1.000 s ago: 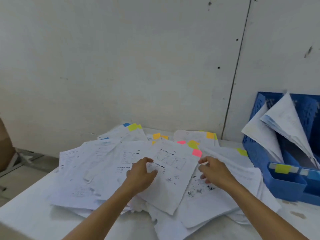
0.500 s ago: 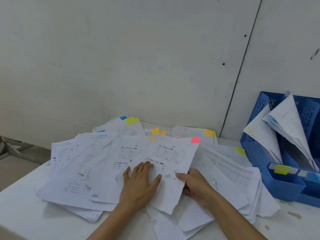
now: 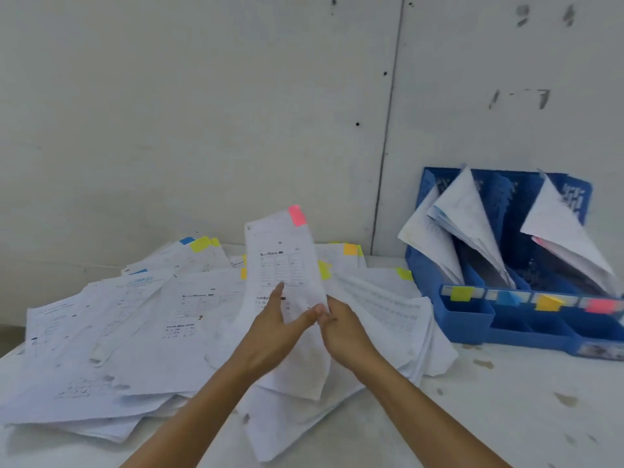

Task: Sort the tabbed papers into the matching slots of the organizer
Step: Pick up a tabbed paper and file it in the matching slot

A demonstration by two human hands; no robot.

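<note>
Pink marks the tab (image 3: 297, 215) at the top corner of the sheet (image 3: 287, 265) that both hands hold up above the pile (image 3: 135, 332). The left hand (image 3: 273, 336) lies against the sheet's face, its fingers stretched upward and its thumb meeting the sheet's right edge. The right hand (image 3: 341, 329) pinches that same edge from the other side, thumb in front, fingers tucked behind the paper. The sheet stands nearly upright, bowed a little, with its lower end hanging down between the wrists.

From the hands, the pile spreads from 9 o'clock round to 2 o'clock across the white table (image 3: 506, 417), loose printed pages overlapping, with yellow, orange and blue tabs sticking out along the far edge near the wall (image 3: 202, 113).

At 2 o'clock, well apart from the hands, sits the blue organizer (image 3: 472, 325). Its front strip carries four labels from left to right: yellow (image 3: 461, 293), blue (image 3: 508, 298), orange (image 3: 547, 303) and pink (image 3: 602, 305). Papers already lean in the slots behind, their corners pointing up; which slot each bundle sits in is hard to tell.
</note>
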